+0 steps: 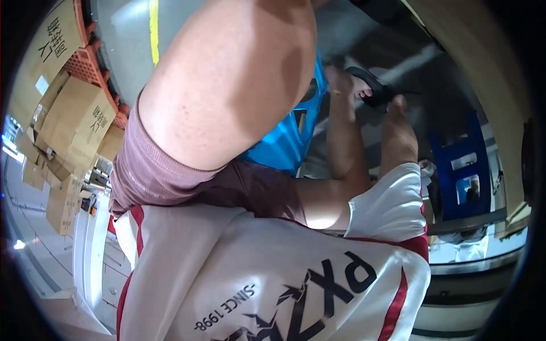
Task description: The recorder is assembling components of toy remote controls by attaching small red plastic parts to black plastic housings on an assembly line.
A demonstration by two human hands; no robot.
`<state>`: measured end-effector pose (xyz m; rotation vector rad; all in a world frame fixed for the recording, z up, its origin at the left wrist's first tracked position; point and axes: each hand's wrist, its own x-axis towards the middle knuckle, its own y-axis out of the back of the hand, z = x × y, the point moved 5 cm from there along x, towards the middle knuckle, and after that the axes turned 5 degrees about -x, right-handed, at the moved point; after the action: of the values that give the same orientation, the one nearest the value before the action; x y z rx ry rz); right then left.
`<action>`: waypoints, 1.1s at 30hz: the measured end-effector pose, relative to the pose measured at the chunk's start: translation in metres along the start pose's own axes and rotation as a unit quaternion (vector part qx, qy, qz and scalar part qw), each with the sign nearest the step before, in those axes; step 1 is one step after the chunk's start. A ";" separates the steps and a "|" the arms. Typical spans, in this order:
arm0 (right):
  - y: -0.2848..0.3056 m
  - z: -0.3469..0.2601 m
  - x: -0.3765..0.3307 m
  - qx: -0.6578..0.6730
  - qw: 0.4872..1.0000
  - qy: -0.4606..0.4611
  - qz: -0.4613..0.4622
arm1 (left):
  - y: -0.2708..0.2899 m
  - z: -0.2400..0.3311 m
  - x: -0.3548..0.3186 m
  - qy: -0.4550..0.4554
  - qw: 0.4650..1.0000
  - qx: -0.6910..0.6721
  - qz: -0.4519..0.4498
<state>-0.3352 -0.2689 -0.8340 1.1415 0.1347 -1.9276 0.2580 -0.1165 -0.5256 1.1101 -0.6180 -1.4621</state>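
Note:
My right hand (396, 104) reaches forward from a white sleeve at the right, fingers closed at the edge of a black shoe-like thing (375, 98). That thing curves round a patch of pinkish skin; whether this is a foot or fingers I cannot make out. A bent limb, apparently my right leg (344, 133), runs up towards it. My raised left knee (227, 74) fills the upper middle and covers much of this area. Skin beside the knee's edge may belong to my left hand, but its fingers are not distinguishable. Behind the knee stands a blue plastic stool (290, 136).
Cardboard boxes (71, 122) are stacked at the left, beside orange-red plastic crates (88, 62). A yellow line (154, 31) crosses the grey floor at the top. On the right are a blue plastic piece with openings (446, 187) and a tan panel (500, 85).

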 end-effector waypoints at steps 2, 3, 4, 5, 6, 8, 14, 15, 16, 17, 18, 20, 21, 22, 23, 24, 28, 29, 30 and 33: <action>-0.009 -0.057 -0.038 0.096 0.993 -0.072 0.011 | 0.002 -0.010 -0.008 -0.006 1.000 0.002 0.009; -0.010 -0.083 -0.070 0.140 0.983 -0.117 0.018 | -0.002 -0.010 -0.004 -0.013 1.000 -0.003 0.020; -0.007 -0.106 -0.103 0.183 0.969 -0.165 0.030 | -0.008 -0.008 0.003 -0.021 0.999 -0.011 0.036; -0.001 -0.121 -0.131 0.224 0.950 -0.214 0.047 | -0.015 -0.005 0.012 -0.029 0.998 -0.020 0.057; 0.010 -0.124 -0.155 0.264 0.925 -0.265 0.064 | -0.024 0.000 0.024 -0.039 0.996 -0.033 0.079; 0.039 -0.174 -0.192 0.366 0.875 -0.307 0.075 | -0.094 -0.047 0.033 0.068 0.989 0.095 -0.091; 0.070 -0.154 -0.211 0.523 0.635 -0.556 0.119 | -0.151 -0.062 0.074 -0.033 0.995 0.008 0.092; 0.081 -0.114 -0.179 0.519 0.643 -0.553 0.106 | -0.157 -0.067 0.065 -0.019 0.995 0.040 0.087; 0.099 -0.092 -0.141 0.522 0.751 -0.398 0.074 | -0.160 -0.075 0.054 -0.004 0.994 0.074 0.081; 0.117 -0.079 -0.114 0.512 0.828 -0.224 0.037 | -0.161 -0.086 0.040 0.011 0.991 0.110 0.074; 0.130 -0.063 -0.083 0.485 0.872 -0.056 0.022 | -0.164 -0.082 0.049 0.010 0.991 0.107 0.081; 0.122 -0.044 -0.056 0.466 0.880 -0.053 0.075 | -0.162 -0.083 0.063 0.013 0.990 0.099 0.100; 0.119 -0.053 -0.064 0.423 0.901 -0.035 0.089 | -0.165 -0.087 0.057 0.018 0.990 0.099 0.094; 0.120 -0.060 -0.077 0.421 0.891 -0.039 0.168 | -0.164 -0.092 0.048 0.024 0.991 0.101 0.088; 0.118 -0.067 -0.083 0.439 0.886 -0.070 0.130 | -0.163 -0.098 0.039 0.030 0.991 0.108 0.079; 0.116 -0.056 -0.088 0.449 0.881 -0.116 0.096 | -0.162 -0.087 0.039 0.030 0.992 0.093 0.079; 0.098 -0.035 -0.060 0.540 0.818 -0.188 0.058 | -0.155 -0.062 0.044 0.032 0.995 0.057 0.080; 0.110 -0.030 -0.053 0.509 0.837 -0.172 0.104 | -0.151 -0.059 0.051 0.032 0.995 0.050 0.081; 0.120 -0.023 -0.055 0.508 0.836 -0.175 0.111 | -0.148 -0.053 0.060 0.030 0.995 0.040 0.084; 0.161 -0.087 -0.106 0.514 0.842 -0.153 0.061 | -0.140 -0.088 0.047 0.049 0.995 0.071 0.055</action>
<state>-0.1397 -0.2602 -0.7531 1.3901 -1.2578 -2.0381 0.2760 -0.1122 -0.6963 1.2305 -0.7119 -1.2771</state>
